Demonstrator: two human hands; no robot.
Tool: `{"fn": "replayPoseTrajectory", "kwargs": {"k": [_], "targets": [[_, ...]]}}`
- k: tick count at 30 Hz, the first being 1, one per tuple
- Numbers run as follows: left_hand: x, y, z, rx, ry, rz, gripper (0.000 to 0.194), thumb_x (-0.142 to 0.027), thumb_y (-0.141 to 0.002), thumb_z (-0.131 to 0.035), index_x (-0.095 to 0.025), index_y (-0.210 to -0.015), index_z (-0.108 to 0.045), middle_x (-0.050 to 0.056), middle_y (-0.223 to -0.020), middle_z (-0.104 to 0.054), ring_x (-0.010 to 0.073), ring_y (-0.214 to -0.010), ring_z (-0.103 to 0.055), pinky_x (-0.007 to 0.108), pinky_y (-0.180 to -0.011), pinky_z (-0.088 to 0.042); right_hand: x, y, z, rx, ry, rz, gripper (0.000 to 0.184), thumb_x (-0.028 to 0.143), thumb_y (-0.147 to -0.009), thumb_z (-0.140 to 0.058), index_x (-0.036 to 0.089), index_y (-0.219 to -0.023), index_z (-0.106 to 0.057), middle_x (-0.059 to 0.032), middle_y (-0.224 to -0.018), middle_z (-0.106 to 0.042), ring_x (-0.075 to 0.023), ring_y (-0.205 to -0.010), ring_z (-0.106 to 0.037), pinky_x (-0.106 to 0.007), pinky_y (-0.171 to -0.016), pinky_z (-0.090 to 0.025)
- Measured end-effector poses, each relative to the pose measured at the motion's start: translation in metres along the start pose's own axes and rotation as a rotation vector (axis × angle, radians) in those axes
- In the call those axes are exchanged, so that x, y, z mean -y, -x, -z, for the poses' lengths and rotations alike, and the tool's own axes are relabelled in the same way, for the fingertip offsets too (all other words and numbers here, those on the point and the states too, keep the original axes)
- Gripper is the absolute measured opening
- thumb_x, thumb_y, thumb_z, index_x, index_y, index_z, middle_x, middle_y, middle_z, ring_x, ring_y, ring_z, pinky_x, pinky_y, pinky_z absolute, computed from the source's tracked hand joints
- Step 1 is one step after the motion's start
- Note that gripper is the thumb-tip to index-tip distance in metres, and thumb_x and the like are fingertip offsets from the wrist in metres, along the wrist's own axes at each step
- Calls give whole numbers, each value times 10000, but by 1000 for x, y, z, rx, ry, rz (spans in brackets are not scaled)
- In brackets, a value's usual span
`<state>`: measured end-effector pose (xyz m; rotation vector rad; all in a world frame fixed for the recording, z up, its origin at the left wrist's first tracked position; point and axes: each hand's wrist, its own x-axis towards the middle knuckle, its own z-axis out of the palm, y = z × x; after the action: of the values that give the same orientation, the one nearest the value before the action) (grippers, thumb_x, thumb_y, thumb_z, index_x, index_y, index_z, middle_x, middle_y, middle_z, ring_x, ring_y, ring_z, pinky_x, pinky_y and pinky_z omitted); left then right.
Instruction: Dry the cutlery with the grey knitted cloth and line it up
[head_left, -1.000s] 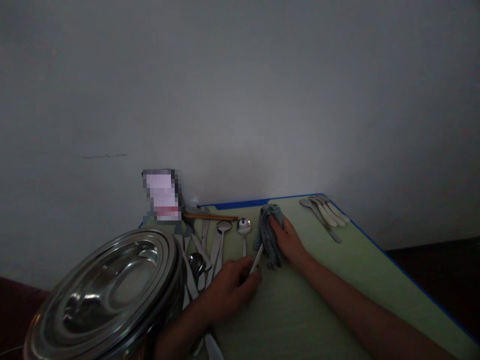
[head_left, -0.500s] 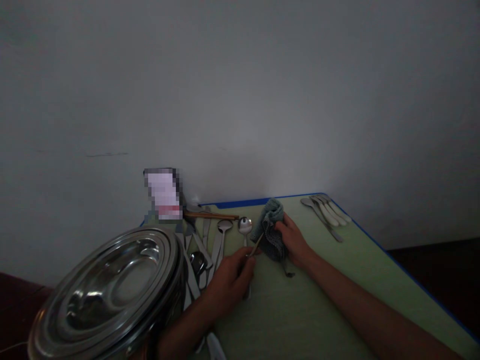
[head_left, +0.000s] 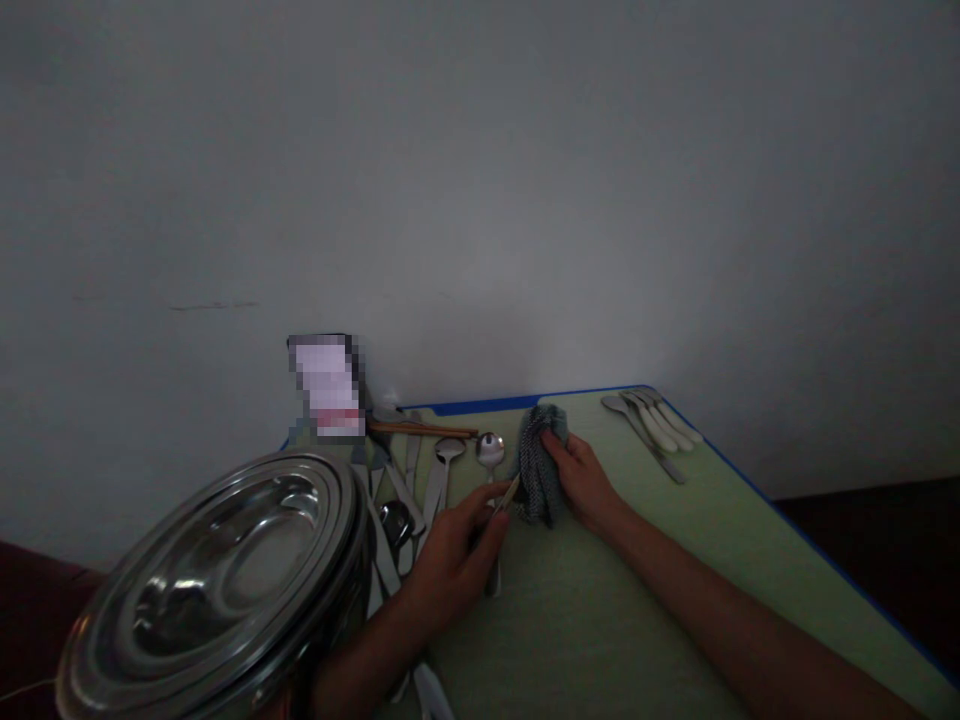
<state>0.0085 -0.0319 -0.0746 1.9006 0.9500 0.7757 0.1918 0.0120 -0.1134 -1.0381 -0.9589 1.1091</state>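
Note:
My left hand pinches one end of a thin metal piece of cutlery. Its other end disappears into a bunched grey-green cloth, so its kind cannot be told. My right hand is closed round that cloth from the right, thumb on top. Just beyond my left hand lies a metal spoon, its handle passing partly behind my fingers. Another spoon and several knives and other pieces of cutlery lie spread to the left.
Large steel lidded pots or basins stand at the left front. A blurred phone-like screen leans near the wall beside wooden chopsticks. Several pale-handled utensils and a spoon lie at the right back of the green, blue-edged table.
The cloth has been folded further over the cutlery, and the tip that stuck out below it is now covered. My right thumb has moved onto the cloth's front.

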Motion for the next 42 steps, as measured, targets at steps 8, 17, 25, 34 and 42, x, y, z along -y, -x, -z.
{"fn": "replayPoseTrajectory", "kwargs": {"k": [8,17,25,34,42], "targets": [[1,2,-1,-40,-78,-58,180,-252,-892,-408,-171,-877,-569,-72,-517,-376,84,-453,-366,190,-444,-253,16,6,-3,16,-5,-47,174,141,-594,-475,202,-713,-587,57,-607,-553,-131,-603,-485,-230,-557,-381],[1,3,-1,15,-179,-107,184,-228,-887,-396,-170,-873,-570,-72,-522,-387,88,-463,-378,193,-457,-268,18,7,-4,75,-12,-34,287,297,-627,-712,208,-885,-623,10,-822,-661,-154,-727,-581,-279,-692,-453],[0,6,0,80,-167,-66,219,-272,-913,-385,-169,-912,-579,-53,-511,-495,106,-470,-480,204,-490,-346,12,6,-3,38,20,-26,285,446,-694,-687,187,-804,-641,9,-751,-652,-144,-663,-566,-267,-636,-438],[-1,6,1,67,-99,-60,209,-272,-897,-402,-163,-894,-580,-55,-519,-476,96,-458,-457,196,-470,-325,4,4,3,45,14,-52,253,438,-732,-648,189,-769,-629,4,-732,-649,-160,-693,-560,-264,-634,-436],[-11,-3,2,-175,340,106,161,-320,-822,-519,-173,-888,-528,-85,-501,-403,83,-457,-386,183,-458,-284,37,1,-3,175,-61,-105,191,258,-635,-640,187,-811,-623,-2,-738,-677,-169,-672,-611,-301,-682,-473]]}}
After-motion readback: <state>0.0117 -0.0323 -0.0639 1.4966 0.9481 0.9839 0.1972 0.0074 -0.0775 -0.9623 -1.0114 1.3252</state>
